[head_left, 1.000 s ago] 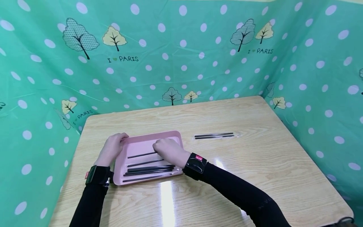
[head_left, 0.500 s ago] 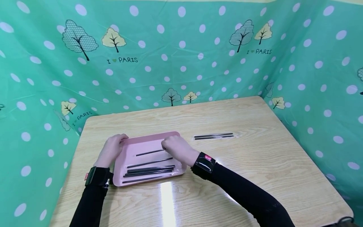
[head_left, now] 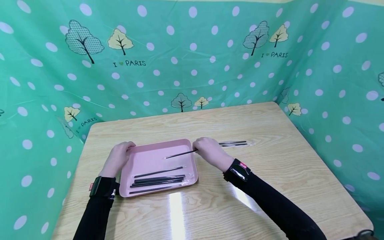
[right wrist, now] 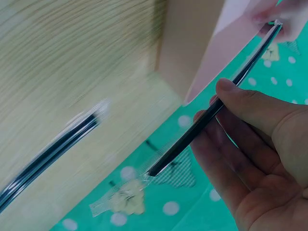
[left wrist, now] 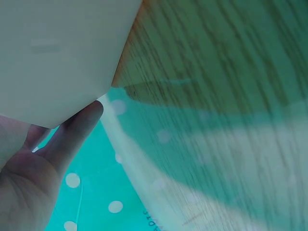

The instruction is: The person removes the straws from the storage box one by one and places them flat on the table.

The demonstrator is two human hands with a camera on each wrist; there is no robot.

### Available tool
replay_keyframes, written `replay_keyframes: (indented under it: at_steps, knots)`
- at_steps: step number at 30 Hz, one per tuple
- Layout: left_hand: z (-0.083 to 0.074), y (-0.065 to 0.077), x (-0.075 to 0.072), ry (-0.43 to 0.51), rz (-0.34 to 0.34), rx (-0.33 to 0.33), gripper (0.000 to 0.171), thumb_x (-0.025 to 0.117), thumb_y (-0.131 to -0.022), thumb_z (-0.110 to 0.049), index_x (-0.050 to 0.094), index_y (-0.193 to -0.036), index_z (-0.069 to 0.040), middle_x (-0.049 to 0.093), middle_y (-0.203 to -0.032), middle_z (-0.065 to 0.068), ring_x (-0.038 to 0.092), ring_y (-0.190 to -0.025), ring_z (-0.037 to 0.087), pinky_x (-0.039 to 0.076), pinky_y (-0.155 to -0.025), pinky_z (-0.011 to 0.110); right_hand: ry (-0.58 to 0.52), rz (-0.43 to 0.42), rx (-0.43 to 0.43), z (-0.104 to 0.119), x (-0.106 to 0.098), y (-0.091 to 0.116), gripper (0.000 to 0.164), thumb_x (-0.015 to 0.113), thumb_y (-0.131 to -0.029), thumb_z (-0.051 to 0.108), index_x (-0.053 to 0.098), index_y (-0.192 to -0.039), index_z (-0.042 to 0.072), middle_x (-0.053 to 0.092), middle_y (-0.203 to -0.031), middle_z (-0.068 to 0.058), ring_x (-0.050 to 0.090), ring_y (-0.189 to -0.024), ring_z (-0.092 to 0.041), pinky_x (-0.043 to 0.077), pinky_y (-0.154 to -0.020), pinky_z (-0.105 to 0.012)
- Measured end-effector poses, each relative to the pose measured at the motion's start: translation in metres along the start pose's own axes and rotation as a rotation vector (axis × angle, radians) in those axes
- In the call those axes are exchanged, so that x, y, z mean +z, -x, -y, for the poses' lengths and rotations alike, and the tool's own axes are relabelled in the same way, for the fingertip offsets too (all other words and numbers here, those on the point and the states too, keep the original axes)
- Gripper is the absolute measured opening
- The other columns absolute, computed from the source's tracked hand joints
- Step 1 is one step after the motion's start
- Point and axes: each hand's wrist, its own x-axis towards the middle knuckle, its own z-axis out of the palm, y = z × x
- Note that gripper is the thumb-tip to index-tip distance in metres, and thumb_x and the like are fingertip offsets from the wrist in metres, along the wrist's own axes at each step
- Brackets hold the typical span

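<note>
Cloth, green and dotted (head_left: pixel 186 76), is hanging behind and beside a pale wooden table (head_left: pixel 285 160), where a pink tray (head_left: pixel 150 153) is resting toward the left. At the tray's far left corner the left hand (head_left: pixel 117 158) is gripping the rim — sensible steadying, since a tray like this is probably going to slide if left loose. The right hand (head_left: pixel 211 153) is hovering around the right rim, thumb and fingers pinching a single stick. Several dark sticks (head_left: pixel 157 180) are lying bunched near the tray's near wall, and one loose stick (head_left: pixel 158 171) is slanting just beyond them. A small wrapped bundle (right wrist: pixel 48 160) is lying on the table to the tray's right. Last comes the held stick (right wrist: pixel 180 144), dark and sheathed in clear film, its far end reaching back over the tray floor; whether it is brushing the rim, the views are not showing. Doing this well is likely meaning keeping the pinch near mid-length, raising that trailing end over the rim — and watching that the slick film (right wrist: pixel 115 197) is not slipping.
</note>
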Motion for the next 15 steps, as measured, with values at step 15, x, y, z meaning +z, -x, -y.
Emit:
replay_keyframes:
  at_steps: [15]
  knots:
    - [0.004, 0.000, 0.001, 0.012, -0.002, 0.004, 0.023, 0.059, -0.094, 0.014, 0.071, -0.112, 0.007, 0.072, -0.111, 0.029, 0.067, -0.110, 0.048, 0.057, -0.095, 0.060, -0.056, -0.009, 0.192, -0.071, -0.015, 0.046, 0.008, 0.081, -0.085, 0.001, 0.078, -0.091, 0.006, 0.077, -0.088, -0.006, 0.074, -0.081, -0.022, 0.064, -0.073, -0.039]
